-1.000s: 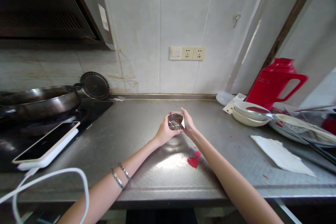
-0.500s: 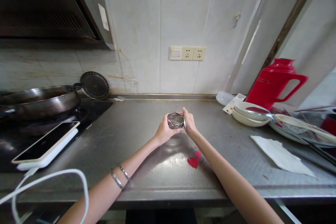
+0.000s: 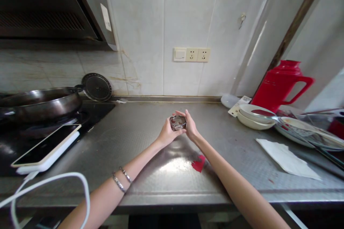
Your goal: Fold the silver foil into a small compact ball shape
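Over the middle of the counter I hold a small clear glass cup [image 3: 177, 123] with a wavy, patterned rim, its mouth facing up toward me. My left hand [image 3: 168, 134] is closed around its left and near side. Against its right side lies my right hand [image 3: 190, 126], fingers curved round the far side and palm pressed to the glass. The base of the cup is hidden, so I cannot tell if it touches the counter. A red heart-like patch [image 3: 198, 163] shows on the steel countertop [image 3: 145, 171] between my forearms.
On the left, a steel pan [image 3: 53, 105] sits on the black stove, with a round dark lid [image 3: 96, 87] behind it. A phone [image 3: 47, 146] with a white cable lies nearby. At right are a red thermos [image 3: 279, 86], stacked bowls [image 3: 255, 123] and a white napkin [image 3: 288, 159].
The cup has shifted slightly left and tilted a little. My right hand has turned and now wraps further around its right and far side; my left hand keeps its grip.
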Tool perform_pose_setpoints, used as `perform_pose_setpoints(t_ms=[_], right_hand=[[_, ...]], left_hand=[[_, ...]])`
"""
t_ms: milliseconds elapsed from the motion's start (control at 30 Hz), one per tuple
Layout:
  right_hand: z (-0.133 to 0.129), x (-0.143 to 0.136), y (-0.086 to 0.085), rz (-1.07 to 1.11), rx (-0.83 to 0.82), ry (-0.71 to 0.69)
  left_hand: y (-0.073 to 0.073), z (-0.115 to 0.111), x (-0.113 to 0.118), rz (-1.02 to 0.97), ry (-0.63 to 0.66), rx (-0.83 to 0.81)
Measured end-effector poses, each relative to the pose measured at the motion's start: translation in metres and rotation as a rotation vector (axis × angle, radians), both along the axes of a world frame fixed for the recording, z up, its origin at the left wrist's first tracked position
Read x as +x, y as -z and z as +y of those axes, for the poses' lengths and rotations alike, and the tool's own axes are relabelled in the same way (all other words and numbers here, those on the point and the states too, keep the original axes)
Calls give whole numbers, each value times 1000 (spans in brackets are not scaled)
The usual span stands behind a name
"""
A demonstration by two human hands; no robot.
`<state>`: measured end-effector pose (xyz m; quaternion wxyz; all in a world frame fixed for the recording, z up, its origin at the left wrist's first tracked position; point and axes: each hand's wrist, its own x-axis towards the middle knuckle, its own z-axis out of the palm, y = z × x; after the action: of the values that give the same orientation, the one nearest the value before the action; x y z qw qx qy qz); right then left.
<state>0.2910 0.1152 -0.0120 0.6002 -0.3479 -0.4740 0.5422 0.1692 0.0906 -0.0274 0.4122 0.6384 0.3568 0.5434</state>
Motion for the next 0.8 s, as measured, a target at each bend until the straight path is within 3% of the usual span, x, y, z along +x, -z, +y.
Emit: perform_pose_setpoints(t_ms=[200, 267, 400, 467, 667, 800], right_hand=[[0, -8, 11, -100, 78, 140], [2, -6, 14, -86, 64, 124], [3, 3, 10, 5, 3, 59], [2, 6, 4, 19, -11, 27], [-4, 2, -5, -19, 41, -36], [-7, -1, -5, -38, 74, 12]], left_hand=[[11, 7, -1, -52, -99, -66], [11, 5, 0, -35, -52, -44], [6, 1, 0, -28, 159, 1], [2, 2, -2, -24, 187, -14], [-6, 1, -8, -3, 124, -98], [-6, -4, -4, -43, 77, -111]])
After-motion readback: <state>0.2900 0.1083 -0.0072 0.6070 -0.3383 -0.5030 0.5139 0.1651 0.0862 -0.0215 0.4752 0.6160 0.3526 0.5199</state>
